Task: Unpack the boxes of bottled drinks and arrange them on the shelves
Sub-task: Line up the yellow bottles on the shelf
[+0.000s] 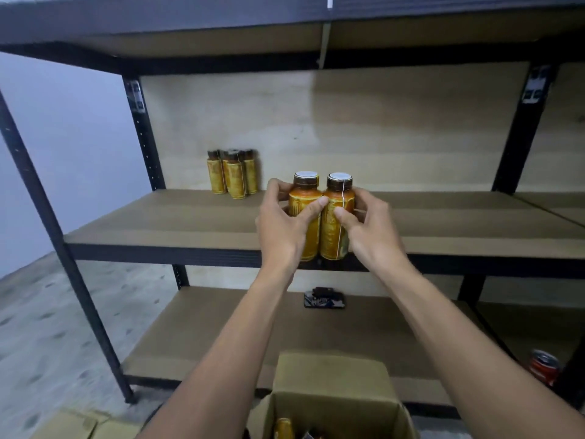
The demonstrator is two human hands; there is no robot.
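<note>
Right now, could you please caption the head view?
Left hand and right hand hold two bottles at the front edge of the middle shelf.

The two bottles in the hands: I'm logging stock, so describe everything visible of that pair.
The pair of bottles is upright, side by side and touching, at the front edge of the middle shelf; whether it rests there is unclear. Each has an orange-gold label, a dark brown cap and a white top. A thin white line runs down the right one. The left hand and right hand grip it from either side, thumbs on front.
</note>
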